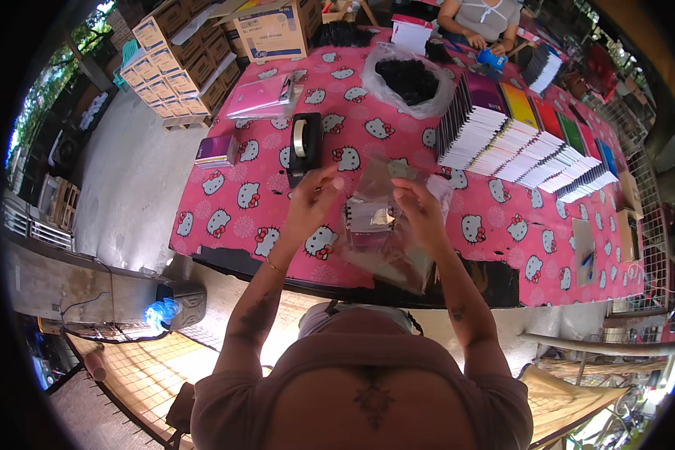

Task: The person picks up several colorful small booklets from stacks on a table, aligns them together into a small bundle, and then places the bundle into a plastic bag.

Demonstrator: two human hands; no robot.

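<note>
Nearer you and right of the tape dispenser [305,146], a glossy, crinkled plastic bag [403,271] with blocky spiral notebooks [370,226] runs lengthwise away from you, your left hand [315,201] and right hand [420,206] flanking it, their grip impossible to tell.

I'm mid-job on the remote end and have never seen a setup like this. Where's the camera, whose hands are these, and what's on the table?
There's no machine: these are a person's bare hands. The single picture comes from a wide fisheye camera worn on their head, looking down, so straight edges bend. The left hand is near a black tape dispenser; the right hand is beside clear plastic around spiral-bound notebooks. I can't tell whether either hand grips anything. On the pink patterned tablecloth, notebook stacks stand to the right. Across the table, another person holds something blue.
</note>
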